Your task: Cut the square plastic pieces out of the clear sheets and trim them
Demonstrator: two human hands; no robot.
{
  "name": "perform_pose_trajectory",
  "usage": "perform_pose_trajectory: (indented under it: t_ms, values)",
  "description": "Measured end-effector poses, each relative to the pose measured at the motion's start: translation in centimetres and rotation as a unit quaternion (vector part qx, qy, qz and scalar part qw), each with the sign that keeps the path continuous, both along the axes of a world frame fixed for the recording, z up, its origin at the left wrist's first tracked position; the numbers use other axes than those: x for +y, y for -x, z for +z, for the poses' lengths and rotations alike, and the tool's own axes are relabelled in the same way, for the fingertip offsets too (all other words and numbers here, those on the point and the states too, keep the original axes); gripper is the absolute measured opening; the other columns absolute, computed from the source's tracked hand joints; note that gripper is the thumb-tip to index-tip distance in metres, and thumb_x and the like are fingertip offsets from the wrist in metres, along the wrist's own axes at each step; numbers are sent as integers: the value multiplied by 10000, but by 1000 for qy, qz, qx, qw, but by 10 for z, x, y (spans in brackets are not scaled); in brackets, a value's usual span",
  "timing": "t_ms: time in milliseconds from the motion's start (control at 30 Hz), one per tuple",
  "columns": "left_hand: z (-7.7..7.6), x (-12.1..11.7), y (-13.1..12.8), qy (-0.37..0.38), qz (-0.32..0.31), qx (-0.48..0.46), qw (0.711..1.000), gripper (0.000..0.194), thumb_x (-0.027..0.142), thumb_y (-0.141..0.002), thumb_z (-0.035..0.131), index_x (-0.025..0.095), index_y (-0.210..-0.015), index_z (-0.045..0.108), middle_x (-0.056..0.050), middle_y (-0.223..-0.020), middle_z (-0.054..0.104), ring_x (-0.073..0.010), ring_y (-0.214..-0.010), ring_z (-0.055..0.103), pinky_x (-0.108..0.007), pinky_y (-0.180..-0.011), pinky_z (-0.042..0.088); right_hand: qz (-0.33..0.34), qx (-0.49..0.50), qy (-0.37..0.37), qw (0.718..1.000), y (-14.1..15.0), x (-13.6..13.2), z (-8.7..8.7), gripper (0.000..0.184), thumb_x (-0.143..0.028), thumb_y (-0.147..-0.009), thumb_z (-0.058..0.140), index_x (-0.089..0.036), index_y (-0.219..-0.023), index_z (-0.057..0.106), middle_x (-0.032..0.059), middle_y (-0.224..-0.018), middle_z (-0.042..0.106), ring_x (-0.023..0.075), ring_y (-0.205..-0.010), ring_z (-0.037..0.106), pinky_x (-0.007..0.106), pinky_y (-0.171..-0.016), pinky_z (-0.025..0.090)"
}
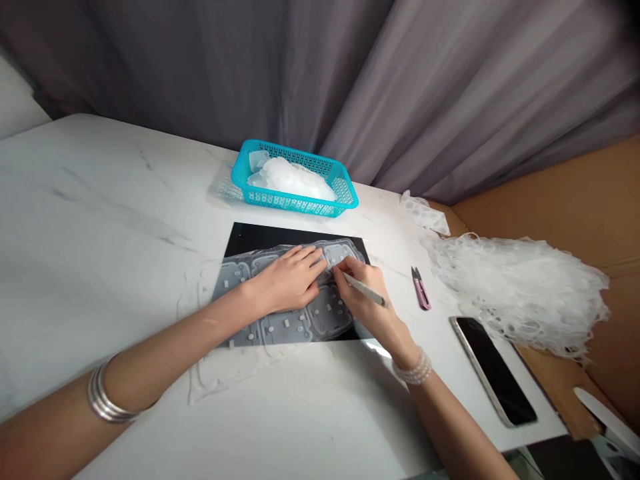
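A clear molded sheet with rows of rounded-square shapes lies partly over a flat black board. My left hand rests flat on the sheet, fingers stretched out and pointing right. Just beside it, my right hand is closed around a slim, pale pen-like tool. The tool slants, its rear end toward the lower right. Its tip is down at the sheet near my left fingertips, too small to make out, so I cannot tell whether it is a pen or a knife.
Behind the board stands a turquoise basket holding translucent white pieces. Pink-handled thread snips and a phone lie to the right. Farther right is a heap of clear, stringy scraps, beside a brown cardboard panel. A grey curtain hangs behind.
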State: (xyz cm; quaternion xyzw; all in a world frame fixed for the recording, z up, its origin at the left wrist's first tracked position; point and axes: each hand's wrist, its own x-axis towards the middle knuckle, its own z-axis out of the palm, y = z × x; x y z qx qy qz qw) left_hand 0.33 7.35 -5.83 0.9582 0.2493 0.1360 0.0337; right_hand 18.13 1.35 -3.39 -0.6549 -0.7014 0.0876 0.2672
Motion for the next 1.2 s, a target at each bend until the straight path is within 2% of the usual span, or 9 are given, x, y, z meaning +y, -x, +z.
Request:
perform_pose_trajectory:
  t_ms: [233,400,533,633,767,900,1000,1133,1200]
  values:
    - [-2,0,1,11,-2,0,1000,489,224,-952,382,12,-1374,513,-222,-1510,456,-322,-1432,391,-454,-1198,272,49,-37,-36,997,-3,4,-15,218,-250,-1004,406,-213,-835,538,82,-866,645,212,-765,600,336,-723,462]
    - [-6,1,2,16,1,-7,1000,561,238,-952,361,-30,-1439,437,-225,-1515,445,-316,-1427,402,-449,-1205,268,77,-35,-10,996,-1,13,-13,217,-177,-993,400,-165,-1033,613,160,-1083,671,286,-1071,598,453,-962,446]
    - [-12,4,3,16,-2,-8,1000,558,243,-944,361,-19,-1424,471,-227,-1508,454,-317,-1426,404,-465,-1209,266,73,14,13,997,8,13,-12,261,-102,-929,480,-165,-1106,662,151,-1061,705,293,-1061,623,486,-1000,430]
    - [-17,7,3,21,0,-18,1000,567,265,-950,357,-5,-1436,464,-221,-1519,439,-311,-1428,404,-468,-1206,279,56,101,8,993,6,15,-13,267,-108,-870,564,-202,-1076,706,91,-984,738,262,-996,659,428,-973,471]
    - [-16,6,4,33,12,-24,999,574,294,-970,330,37,-1473,434,-179,-1552,406,-295,-1440,390,-472,-1207,280,-40,277,-43,959,-47,12,-3,235,-261,-907,541,-216,-1054,719,34,-880,743,185,-781,688,351,-790,557]
    - [-13,4,5,50,13,-20,998,573,290,-965,327,50,-1474,437,-163,-1559,400,-281,-1448,379,-461,-1214,268,-161,431,-117,880,-132,-3,15,189,-299,-804,655,-206,-966,682,-25,-678,649,126,-650,659,298,-699,576]
    - [-13,3,4,65,12,-31,997,573,283,-954,338,42,-1461,450,-168,-1552,412,-284,-1447,379,-466,-1215,264,-188,495,-125,839,-157,-7,24,185,-257,-741,711,-201,-914,679,-63,-583,569,124,-636,668,290,-698,589]
    - [2,-3,-2,131,27,-146,980,512,301,-919,423,89,-1361,569,-148,-1446,555,-294,-1405,434,-493,-1205,273,-147,538,-147,817,-116,-6,32,265,-275,-793,720,-218,-1051,706,-45,-693,653,118,-750,709,291,-824,583]
    - [17,-7,-7,244,71,-263,931,458,377,-918,463,116,-1238,660,-144,-1303,662,-307,-1306,534,-487,-1147,366,-88,523,-143,836,-81,-10,38,266,-322,-838,713,-241,-1091,713,-8,-821,722,143,-839,724,328,-891,569]
